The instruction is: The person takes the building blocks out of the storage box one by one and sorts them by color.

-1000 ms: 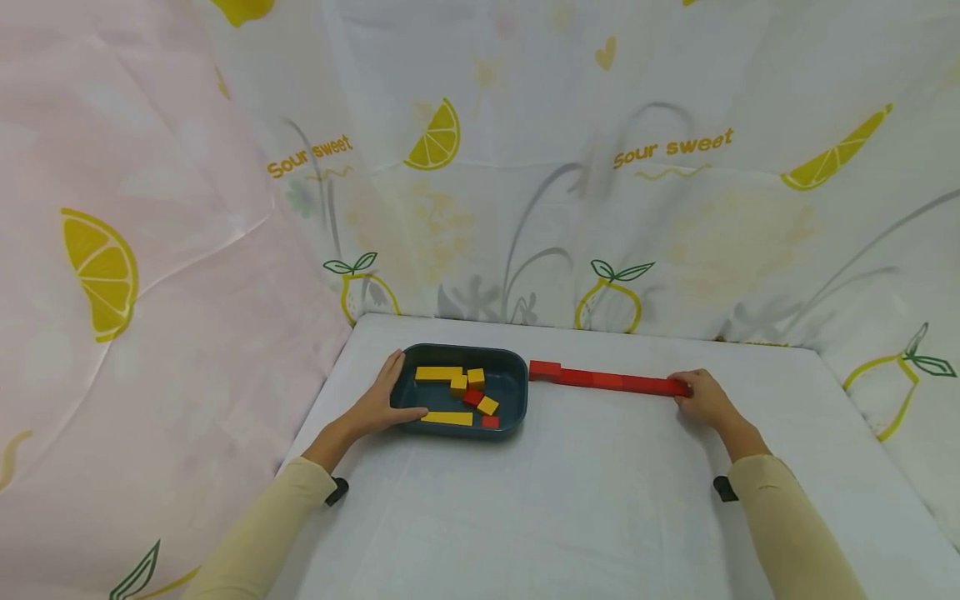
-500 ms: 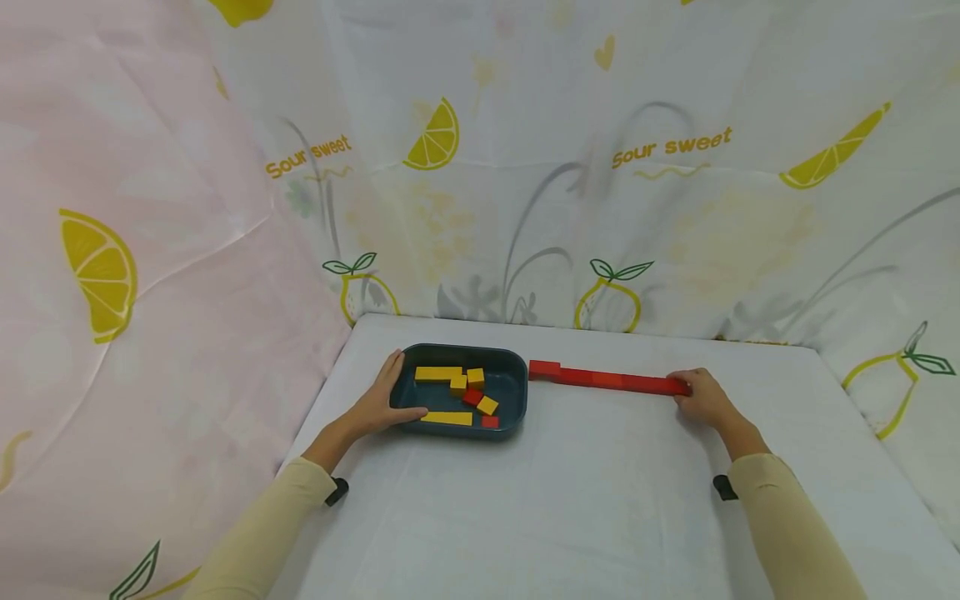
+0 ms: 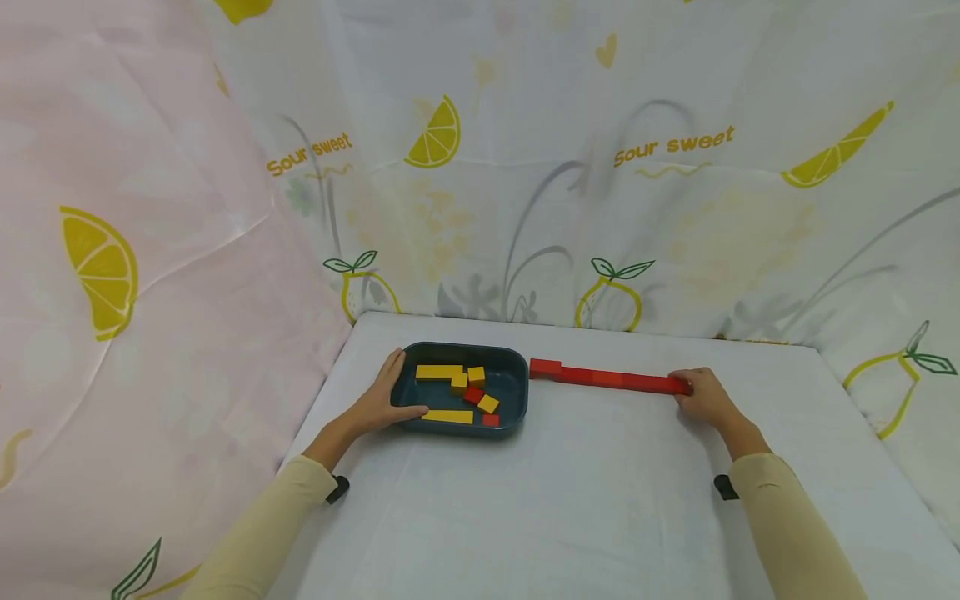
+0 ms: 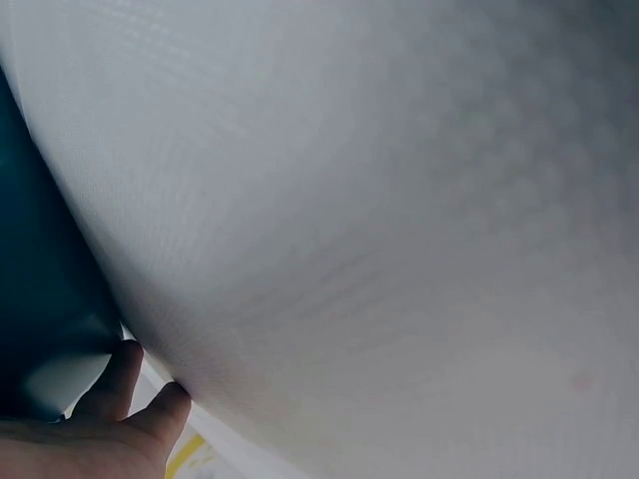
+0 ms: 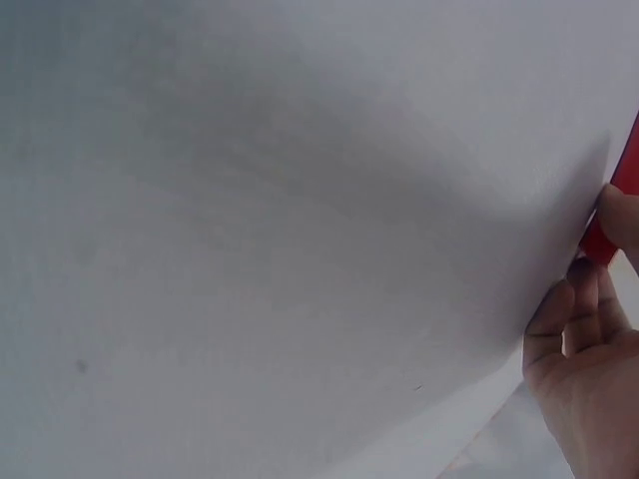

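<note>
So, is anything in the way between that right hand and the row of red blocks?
Nothing visible: the right hand touches the row of red blocks directly, fingers and thumb at its right end. The dark tray lies by the row's other end, held by the left hand, so neither comes between.

Red row (image 3: 607, 379) partly hidden by the right hand (image 3: 705, 400), dark tray (image 4: 42, 249) cut off in left wrist view.

Compared with half a second ago, the head view is shifting very slightly, so that the dark tray (image 3: 512, 390), the yellow blocks (image 3: 439, 372), the row of red blocks (image 3: 607, 379) and the lemon-print cloth (image 3: 510, 83) are appearing a touch higher.
</note>
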Motion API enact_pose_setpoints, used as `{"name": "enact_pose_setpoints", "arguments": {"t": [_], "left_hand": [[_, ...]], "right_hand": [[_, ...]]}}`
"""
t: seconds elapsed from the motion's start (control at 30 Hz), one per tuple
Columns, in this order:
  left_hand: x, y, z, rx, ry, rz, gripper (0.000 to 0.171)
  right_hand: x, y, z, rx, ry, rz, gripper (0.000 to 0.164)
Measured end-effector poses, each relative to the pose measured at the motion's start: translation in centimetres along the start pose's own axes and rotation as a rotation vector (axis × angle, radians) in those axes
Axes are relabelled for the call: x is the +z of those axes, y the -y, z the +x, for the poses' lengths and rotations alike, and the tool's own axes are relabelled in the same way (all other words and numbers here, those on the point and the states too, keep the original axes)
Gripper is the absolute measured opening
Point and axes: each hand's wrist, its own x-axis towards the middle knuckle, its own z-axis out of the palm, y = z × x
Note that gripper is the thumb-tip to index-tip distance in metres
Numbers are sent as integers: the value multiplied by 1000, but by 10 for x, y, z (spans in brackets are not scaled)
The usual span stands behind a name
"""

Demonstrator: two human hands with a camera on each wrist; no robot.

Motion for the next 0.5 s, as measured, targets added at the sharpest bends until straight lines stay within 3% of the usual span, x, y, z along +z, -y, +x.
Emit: {"name": "enact_pose_setpoints", "arguments": {"t": [0.33,0.5], "left_hand": [[-2,-3,-2,10,5,-5,122],[-1,-3,-1,3,7,-2,122]], "right_hand": [[-3,-1,-2,-21,-25,9,45],[-9,-3,-4,-16,-7,18,55]]}}
